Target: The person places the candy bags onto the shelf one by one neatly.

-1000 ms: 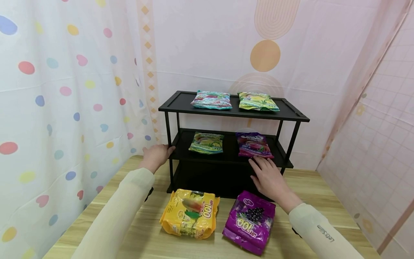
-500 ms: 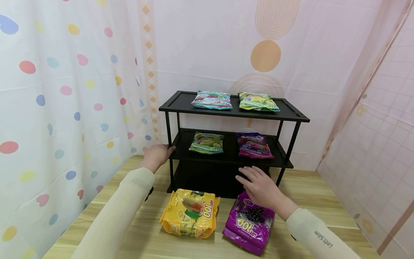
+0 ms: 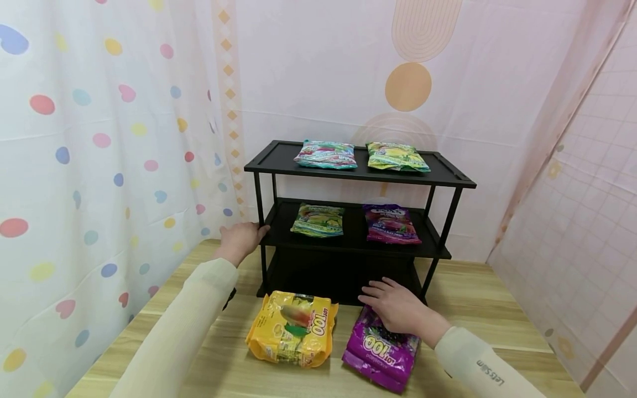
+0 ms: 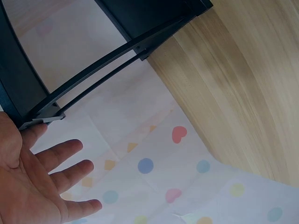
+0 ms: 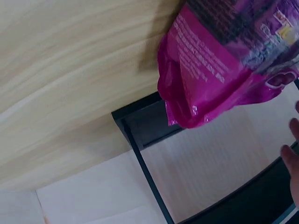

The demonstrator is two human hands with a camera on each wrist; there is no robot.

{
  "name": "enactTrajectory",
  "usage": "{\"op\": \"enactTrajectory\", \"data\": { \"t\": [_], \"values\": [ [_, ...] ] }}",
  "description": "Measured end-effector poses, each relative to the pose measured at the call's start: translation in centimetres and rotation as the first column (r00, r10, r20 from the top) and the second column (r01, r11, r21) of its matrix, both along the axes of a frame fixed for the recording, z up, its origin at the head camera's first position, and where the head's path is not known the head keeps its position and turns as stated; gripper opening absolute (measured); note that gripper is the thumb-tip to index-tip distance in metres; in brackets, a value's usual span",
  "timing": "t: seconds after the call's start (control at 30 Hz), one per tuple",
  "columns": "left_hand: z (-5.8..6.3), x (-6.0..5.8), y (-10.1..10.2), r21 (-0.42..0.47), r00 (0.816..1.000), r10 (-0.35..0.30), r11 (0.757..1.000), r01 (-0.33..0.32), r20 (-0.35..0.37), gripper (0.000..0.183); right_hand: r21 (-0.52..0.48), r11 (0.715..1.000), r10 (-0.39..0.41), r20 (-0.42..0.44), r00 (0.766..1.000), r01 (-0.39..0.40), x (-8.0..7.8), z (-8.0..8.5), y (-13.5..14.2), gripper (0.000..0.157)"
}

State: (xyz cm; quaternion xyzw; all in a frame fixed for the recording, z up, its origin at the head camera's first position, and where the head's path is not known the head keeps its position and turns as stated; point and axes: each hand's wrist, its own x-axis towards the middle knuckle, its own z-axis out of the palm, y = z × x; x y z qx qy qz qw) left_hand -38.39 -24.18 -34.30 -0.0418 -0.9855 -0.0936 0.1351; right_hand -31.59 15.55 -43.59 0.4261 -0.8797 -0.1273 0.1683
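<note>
At the left side of the black three-tier shelf rack (image 3: 358, 176), my left hand (image 3: 240, 242) pinches the middle tier's edge. In the left wrist view, three fingers of the left hand (image 4: 37, 172) stick out straight and spread, clear of the rack. My right hand (image 3: 395, 307) reaches over the top of a purple candy bag (image 3: 378, 359), fingers stretched and covering its upper part; part of the hand shows at the right wrist view's edge beside the purple bag (image 5: 210, 70). A yellow candy bag (image 3: 293, 331) lies on the table to its left.
On the top tier lie a teal-and-white bag (image 3: 325, 155) and a yellow-green bag (image 3: 397, 157). The middle tier bears a green bag (image 3: 318, 220) and a purple-red bag (image 3: 390, 224). Curtains stand behind and beside the wooden table (image 3: 478, 298).
My right hand has drawn back from the purple-red bag on the middle tier and come down over the purple bag on the table. The left hand stays at the rack.
</note>
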Motion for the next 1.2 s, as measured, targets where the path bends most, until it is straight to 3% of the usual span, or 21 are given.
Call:
{"op": "enactTrajectory", "data": {
  "t": [0.27,0.57,1.2],
  "values": [
    [0.0,0.0,0.0,0.011,1.000,-0.006,1.000,0.006,0.001,0.050,0.036,0.998,-0.055,0.076,0.996,0.052,0.3,-0.5,0.1,0.036],
    [-0.1,0.0,-0.1,0.005,1.000,-0.007,1.000,0.007,-0.006,0.051,-0.011,0.995,-0.100,0.119,0.988,0.102,0.4,-0.5,0.0,0.033],
    [0.0,0.0,0.0,0.004,1.000,-0.003,1.000,0.003,0.002,0.050,-0.160,0.956,-0.230,0.101,0.968,0.244,-0.2,-1.1,2.6,0.032]
  ]
}}
